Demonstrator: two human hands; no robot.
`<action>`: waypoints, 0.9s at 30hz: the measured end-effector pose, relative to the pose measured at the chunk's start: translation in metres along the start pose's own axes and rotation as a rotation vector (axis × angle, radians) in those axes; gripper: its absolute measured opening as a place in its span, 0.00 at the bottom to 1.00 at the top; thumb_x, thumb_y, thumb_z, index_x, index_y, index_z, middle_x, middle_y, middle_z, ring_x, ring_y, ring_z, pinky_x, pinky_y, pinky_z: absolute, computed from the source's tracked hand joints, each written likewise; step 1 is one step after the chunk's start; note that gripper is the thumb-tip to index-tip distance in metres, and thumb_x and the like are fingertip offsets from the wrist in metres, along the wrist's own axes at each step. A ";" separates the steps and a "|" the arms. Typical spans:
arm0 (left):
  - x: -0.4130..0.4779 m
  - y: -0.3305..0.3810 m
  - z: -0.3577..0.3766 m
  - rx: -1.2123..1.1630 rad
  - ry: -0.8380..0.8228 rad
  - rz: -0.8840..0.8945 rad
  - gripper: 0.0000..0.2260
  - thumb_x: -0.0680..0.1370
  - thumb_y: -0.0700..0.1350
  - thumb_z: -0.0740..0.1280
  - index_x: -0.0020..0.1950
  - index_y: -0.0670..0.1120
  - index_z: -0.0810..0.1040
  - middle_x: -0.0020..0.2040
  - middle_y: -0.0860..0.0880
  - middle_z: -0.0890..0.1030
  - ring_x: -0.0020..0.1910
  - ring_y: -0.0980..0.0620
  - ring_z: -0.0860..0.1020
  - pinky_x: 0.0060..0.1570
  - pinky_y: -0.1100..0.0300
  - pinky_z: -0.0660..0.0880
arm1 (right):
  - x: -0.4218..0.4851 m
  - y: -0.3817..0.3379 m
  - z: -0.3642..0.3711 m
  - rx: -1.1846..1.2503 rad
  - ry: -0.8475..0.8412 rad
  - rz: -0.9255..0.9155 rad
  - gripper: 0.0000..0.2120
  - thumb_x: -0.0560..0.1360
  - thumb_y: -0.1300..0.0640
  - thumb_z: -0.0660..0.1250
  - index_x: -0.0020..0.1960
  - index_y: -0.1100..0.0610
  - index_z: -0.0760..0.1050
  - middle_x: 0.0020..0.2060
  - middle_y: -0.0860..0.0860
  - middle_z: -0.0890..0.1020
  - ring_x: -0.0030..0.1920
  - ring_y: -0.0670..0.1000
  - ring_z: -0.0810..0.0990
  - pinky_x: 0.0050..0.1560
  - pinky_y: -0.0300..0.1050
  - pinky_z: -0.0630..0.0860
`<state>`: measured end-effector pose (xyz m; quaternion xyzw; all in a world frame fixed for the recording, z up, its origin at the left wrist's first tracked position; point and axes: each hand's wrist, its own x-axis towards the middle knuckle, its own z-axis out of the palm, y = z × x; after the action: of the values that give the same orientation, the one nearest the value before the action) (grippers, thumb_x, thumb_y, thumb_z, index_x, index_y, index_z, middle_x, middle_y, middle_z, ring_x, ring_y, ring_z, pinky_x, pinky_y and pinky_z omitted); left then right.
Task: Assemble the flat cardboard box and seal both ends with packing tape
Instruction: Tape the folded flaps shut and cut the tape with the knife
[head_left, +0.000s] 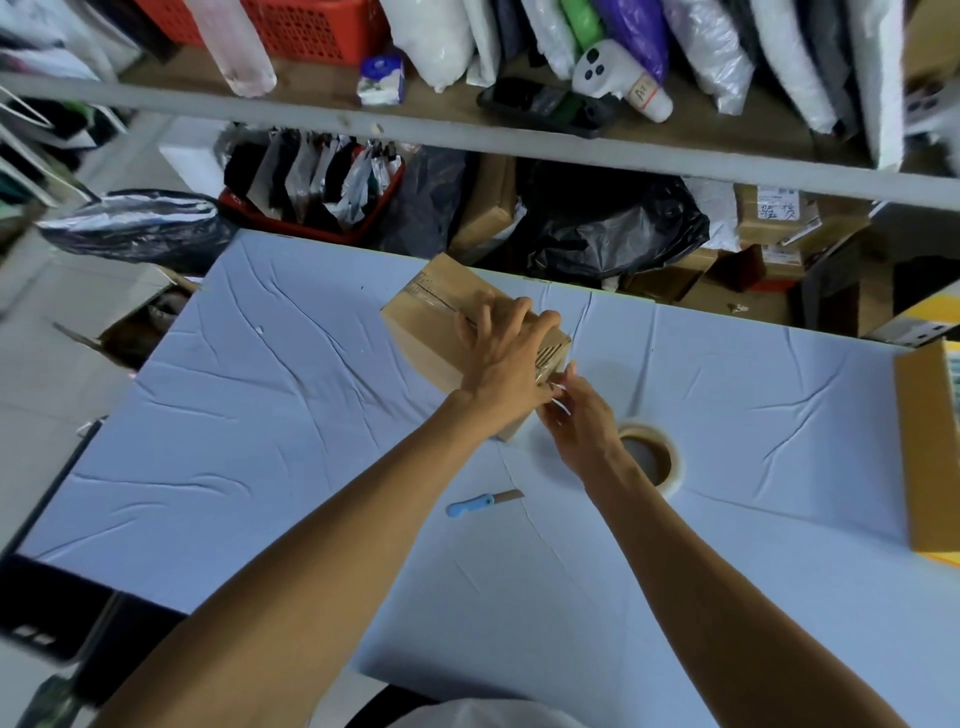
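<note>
Mid-sealing: cardboard box (441, 322) assembled, lying on the blue-covered surface (260, 415), clear tape along its top seam. Left hand (506, 358) pressed flat on top, grasping nothing. Right hand (576, 421) pinching the tape end at the near corner. Tape roll (652, 460) and knife (480, 503) nearby. Next, probably: smoothing that end down, then checking the other end.

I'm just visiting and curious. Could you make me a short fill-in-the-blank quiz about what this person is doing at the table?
1. The left hand lies flat on top of the cardboard ____.
2. The roll of tape lies on the table by the ____ hand.
3. The small knife on the sheet has a ____ handle.
4. The table is covered with a wrinkled ____ sheet.

Missing words: box; right; blue; white
</note>
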<state>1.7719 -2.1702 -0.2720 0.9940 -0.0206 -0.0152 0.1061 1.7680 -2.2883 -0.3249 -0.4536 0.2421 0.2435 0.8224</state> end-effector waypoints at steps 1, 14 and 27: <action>0.000 0.002 0.002 -0.003 0.030 -0.021 0.30 0.66 0.56 0.73 0.64 0.55 0.68 0.66 0.48 0.66 0.67 0.37 0.61 0.62 0.34 0.62 | 0.001 -0.002 0.000 0.002 -0.025 0.001 0.12 0.79 0.53 0.62 0.52 0.62 0.74 0.41 0.55 0.79 0.44 0.52 0.79 0.53 0.45 0.76; 0.002 0.013 0.008 0.028 0.088 -0.098 0.25 0.71 0.52 0.71 0.66 0.53 0.68 0.66 0.47 0.67 0.71 0.36 0.59 0.64 0.32 0.59 | 0.018 0.007 0.004 -0.059 0.009 -0.132 0.13 0.76 0.71 0.62 0.35 0.60 0.70 0.28 0.53 0.76 0.30 0.49 0.73 0.35 0.39 0.76; -0.009 -0.039 -0.053 0.158 -0.225 0.221 0.51 0.57 0.56 0.79 0.75 0.55 0.57 0.64 0.49 0.65 0.62 0.45 0.61 0.65 0.51 0.64 | -0.009 0.007 -0.002 -0.414 0.146 -0.163 0.10 0.76 0.56 0.68 0.44 0.64 0.75 0.36 0.58 0.79 0.36 0.52 0.79 0.41 0.44 0.80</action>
<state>1.7659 -2.1204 -0.2288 0.9830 -0.1425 -0.1132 0.0258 1.7569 -2.2880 -0.3245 -0.6471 0.2084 0.1872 0.7091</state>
